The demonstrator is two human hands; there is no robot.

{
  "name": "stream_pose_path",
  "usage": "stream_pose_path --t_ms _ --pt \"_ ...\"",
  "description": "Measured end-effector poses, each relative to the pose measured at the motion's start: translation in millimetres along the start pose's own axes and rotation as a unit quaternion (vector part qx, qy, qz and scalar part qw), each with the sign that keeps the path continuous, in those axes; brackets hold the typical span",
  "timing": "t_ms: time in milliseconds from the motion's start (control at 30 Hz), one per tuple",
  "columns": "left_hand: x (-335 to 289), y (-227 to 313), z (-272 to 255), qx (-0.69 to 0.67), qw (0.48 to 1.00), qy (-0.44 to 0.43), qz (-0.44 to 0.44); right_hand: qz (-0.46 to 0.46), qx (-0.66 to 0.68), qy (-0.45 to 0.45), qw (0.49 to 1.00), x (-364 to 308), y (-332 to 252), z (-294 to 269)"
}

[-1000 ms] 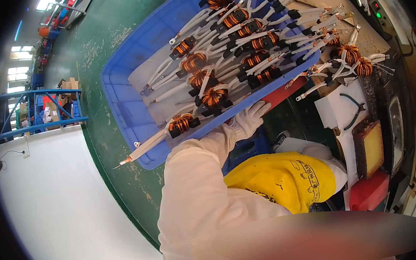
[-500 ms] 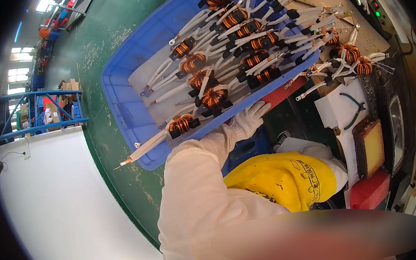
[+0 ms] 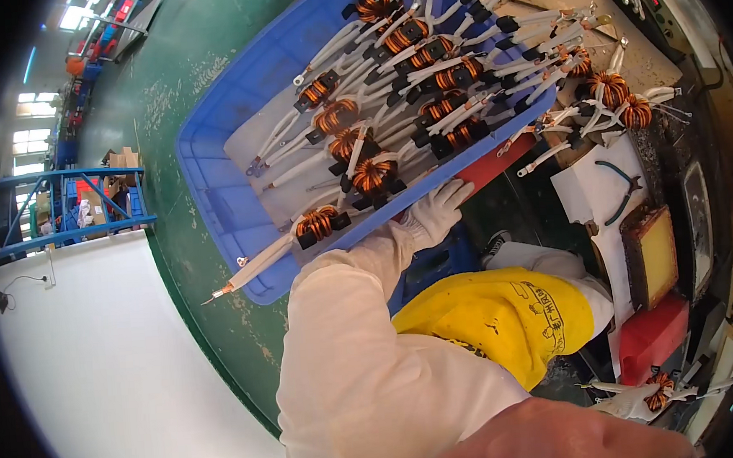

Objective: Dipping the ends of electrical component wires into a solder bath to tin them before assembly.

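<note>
My left hand (image 3: 440,216), in a white glove, lies against the near outer side of a blue plastic tub (image 3: 224,229), fingers stretched out. Inside the tub are several copper-wound ring coils (image 3: 376,176) with white-sleeved leads and black blocks. At the lower right, my gloved right hand (image 3: 631,402) is closed around another ring coil (image 3: 659,392), its leads sticking out to both sides. My fingers there are partly hidden by a blurred patch.
A workbench on the right bears more coils (image 3: 610,90), green-handled pliers (image 3: 623,190), a yellow-topped block (image 3: 657,257) and a red box (image 3: 652,337). The tub overlaps a red surface (image 3: 497,164). Blue shelving (image 3: 73,234) stands far left behind a white panel (image 3: 113,345).
My right hand has come into view at the lower right with a ring coil in it. The left hand stays against the tub; the view has shifted slightly.
</note>
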State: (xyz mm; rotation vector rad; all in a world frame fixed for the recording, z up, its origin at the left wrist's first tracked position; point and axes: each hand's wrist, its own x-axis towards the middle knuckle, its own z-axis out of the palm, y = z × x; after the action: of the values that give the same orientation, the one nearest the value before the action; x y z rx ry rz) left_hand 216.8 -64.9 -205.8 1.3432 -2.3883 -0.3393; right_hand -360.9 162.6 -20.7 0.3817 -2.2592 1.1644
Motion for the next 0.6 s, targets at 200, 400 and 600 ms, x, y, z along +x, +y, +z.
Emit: stream_pose_path --t_ms 200,400,600 --pt "1.4 1.4 -3.1 0.0 1.0 -0.01 0.0 -0.01 0.002 0.006 1.0 16.7 43.3 8.2" --pt "0.4 0.6 -2.3 0.001 1.0 -0.004 0.004 -0.038 -0.049 0.0 0.998 14.6 35.6 1.2" --pt "-1.1 1.2 -2.4 -0.006 1.0 0.005 -0.007 -0.036 -0.068 -0.034 0.996 -5.9 -11.9 -3.0"
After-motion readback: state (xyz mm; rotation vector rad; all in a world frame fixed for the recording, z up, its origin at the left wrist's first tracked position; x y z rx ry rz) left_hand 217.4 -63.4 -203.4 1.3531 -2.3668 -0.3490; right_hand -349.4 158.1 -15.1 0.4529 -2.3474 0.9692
